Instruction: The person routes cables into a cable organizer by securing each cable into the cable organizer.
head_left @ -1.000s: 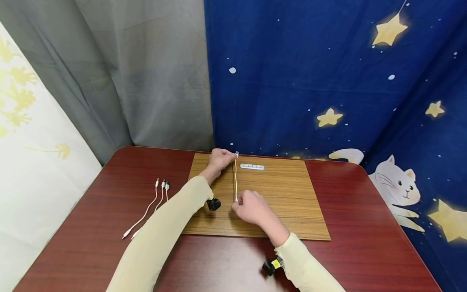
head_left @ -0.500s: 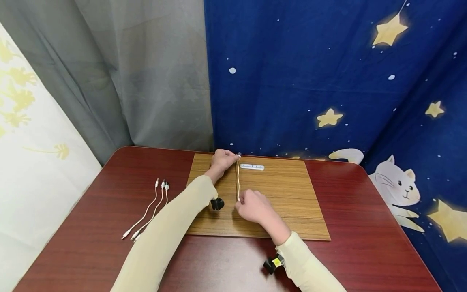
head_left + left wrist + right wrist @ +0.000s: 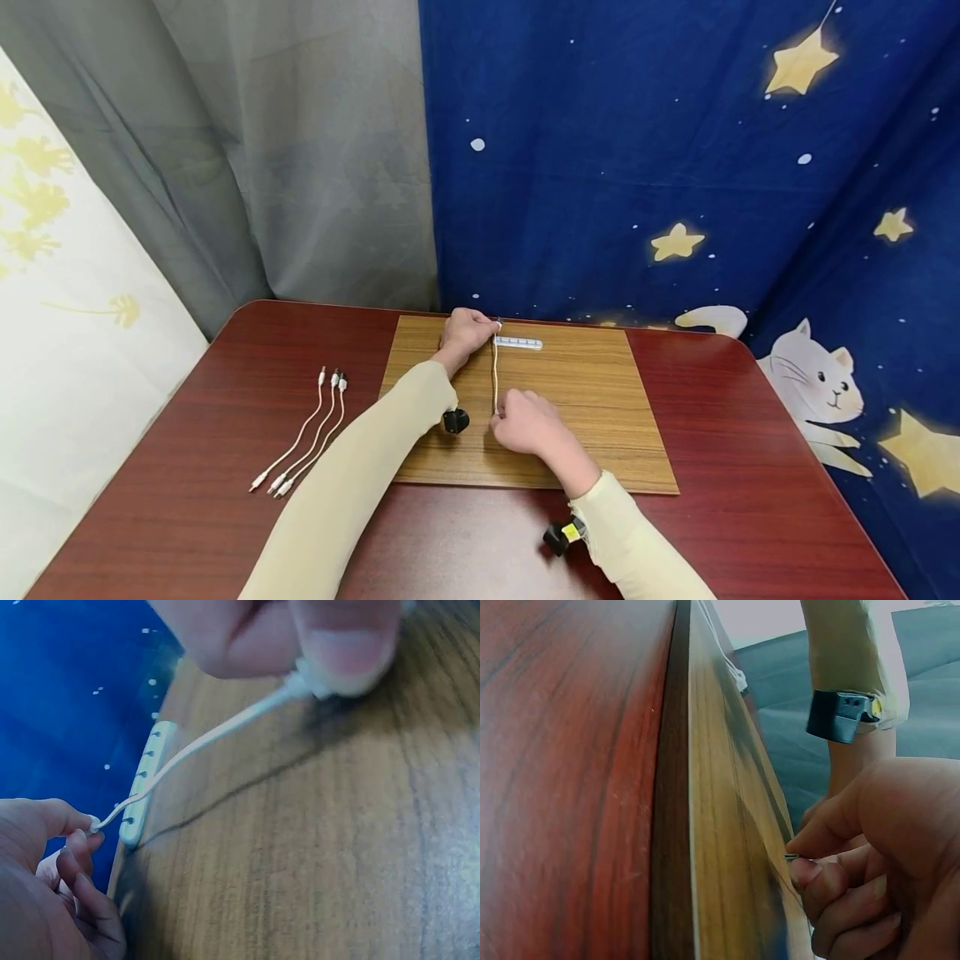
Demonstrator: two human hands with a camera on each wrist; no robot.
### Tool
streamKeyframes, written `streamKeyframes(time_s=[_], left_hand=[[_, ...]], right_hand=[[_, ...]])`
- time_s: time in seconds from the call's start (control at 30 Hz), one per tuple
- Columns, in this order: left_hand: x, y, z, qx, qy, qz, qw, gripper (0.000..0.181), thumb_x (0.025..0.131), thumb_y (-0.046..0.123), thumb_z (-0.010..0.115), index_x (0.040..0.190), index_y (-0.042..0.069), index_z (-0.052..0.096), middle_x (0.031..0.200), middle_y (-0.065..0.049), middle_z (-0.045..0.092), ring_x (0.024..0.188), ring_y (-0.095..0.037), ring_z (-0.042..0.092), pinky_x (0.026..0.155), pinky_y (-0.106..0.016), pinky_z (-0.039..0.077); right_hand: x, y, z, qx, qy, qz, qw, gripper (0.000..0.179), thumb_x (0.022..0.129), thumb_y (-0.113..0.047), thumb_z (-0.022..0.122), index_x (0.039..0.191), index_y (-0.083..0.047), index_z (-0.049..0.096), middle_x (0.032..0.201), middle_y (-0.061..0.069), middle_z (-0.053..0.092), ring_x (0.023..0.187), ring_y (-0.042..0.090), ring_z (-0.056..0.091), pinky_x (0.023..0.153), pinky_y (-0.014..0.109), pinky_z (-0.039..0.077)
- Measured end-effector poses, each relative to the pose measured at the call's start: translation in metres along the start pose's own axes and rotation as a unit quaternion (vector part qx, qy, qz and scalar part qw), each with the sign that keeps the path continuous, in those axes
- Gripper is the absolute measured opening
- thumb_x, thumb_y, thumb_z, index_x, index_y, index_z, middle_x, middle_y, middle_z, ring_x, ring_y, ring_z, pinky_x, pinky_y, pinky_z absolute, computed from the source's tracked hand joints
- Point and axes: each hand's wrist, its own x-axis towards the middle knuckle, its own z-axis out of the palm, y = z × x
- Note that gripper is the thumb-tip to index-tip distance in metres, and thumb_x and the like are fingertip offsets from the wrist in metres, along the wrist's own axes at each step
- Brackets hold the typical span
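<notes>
A short white USB cable (image 3: 494,371) is stretched above the wooden board. My left hand (image 3: 467,332) pinches its far end, where a dark plug tip sticks up past the fingers. My right hand (image 3: 528,423) pinches the near end between thumb and forefinger; a bit of metal tip shows in the right wrist view. The pale, slotted cable holder (image 3: 519,342) lies near the board's far edge. In the left wrist view the cable (image 3: 217,731) passes across the lower slots of the holder (image 3: 148,780), and its shadow falls on the wood.
The wooden board (image 3: 585,400) rests on a dark red table (image 3: 720,467). Three more white cables (image 3: 311,433) lie side by side left of the board, near my left sleeve. Grey and blue star-patterned curtains (image 3: 570,167) hang behind the table.
Both hands have shifted slightly right, carrying the stretched cable from left of the holder to overlap its left end. The left hand has also come a little nearer.
</notes>
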Motion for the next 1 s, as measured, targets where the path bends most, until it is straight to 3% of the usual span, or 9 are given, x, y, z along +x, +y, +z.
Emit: streamKeyframes(time_s=[0.3,0.67,1.0], left_hand=[[0.002,0.003,0.003,0.042,0.011,0.006,0.999,0.017,0.087,0.029,0.079,0.079,0.014,0.078,0.089,0.0,0.072,0.088,-0.021,0.064,0.076,-0.036,0.048],[0.007,0.011,0.009,0.089,0.008,-0.01,0.996,0.018,0.088,0.031,0.079,0.076,0.017,0.076,0.085,0.002,0.07,0.084,-0.02,0.063,0.073,-0.037,0.048],[0.008,0.013,0.014,0.114,-0.001,-0.015,0.9934,0.021,0.089,0.031,0.078,0.072,0.019,0.074,0.079,0.003,0.067,0.08,-0.019,0.061,0.072,-0.037,0.047]], right_hand=[[0.002,0.001,-0.005,-0.027,-0.007,0.016,0.9995,0.031,0.092,-0.022,0.063,0.065,-0.017,0.049,0.061,0.001,0.044,0.056,0.02,0.045,0.052,0.037,0.036],[0.006,0.004,-0.01,-0.055,-0.031,0.029,0.9976,0.029,0.094,-0.028,0.064,0.069,-0.016,0.056,0.066,0.004,0.053,0.061,0.022,0.051,0.057,0.04,0.041],[0.007,0.004,-0.014,-0.056,-0.032,0.046,0.9968,0.036,0.094,-0.034,0.066,0.065,-0.017,0.055,0.063,0.002,0.05,0.059,0.022,0.049,0.058,0.041,0.042]])
